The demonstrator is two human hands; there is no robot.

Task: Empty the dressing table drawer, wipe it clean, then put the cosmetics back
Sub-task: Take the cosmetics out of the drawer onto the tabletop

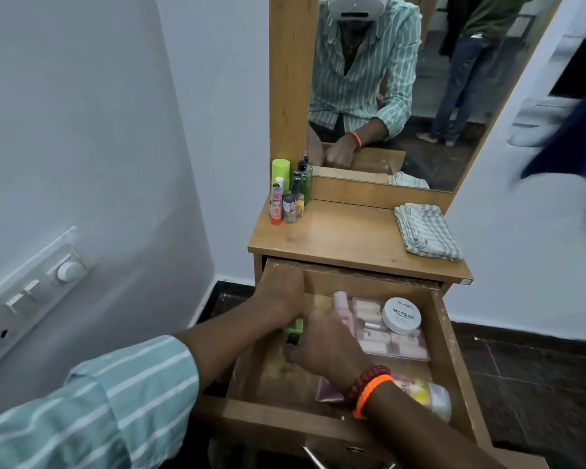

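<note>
The wooden drawer (452,336) of the dressing table is pulled out. Both hands reach into its left part. My left hand (281,292) is curled at the back left corner; what it holds is hidden. My right hand (322,346) curls its fingers around a small green bottle (295,328) with a dark cap. Still in the drawer lie a pink bottle (340,301), a clear pack of pink items (403,343), a white nail-polish jar (401,314), a pink flat item (329,392) and a tube (427,396) at the front right.
Several cosmetics bottles (286,194) stand on the tabletop's back left corner. A folded striped cloth (427,231) lies at its right. The mirror (420,79) stands behind. A wall with a switch panel (31,292) is on the left. The drawer handle (313,456) sticks out in front.
</note>
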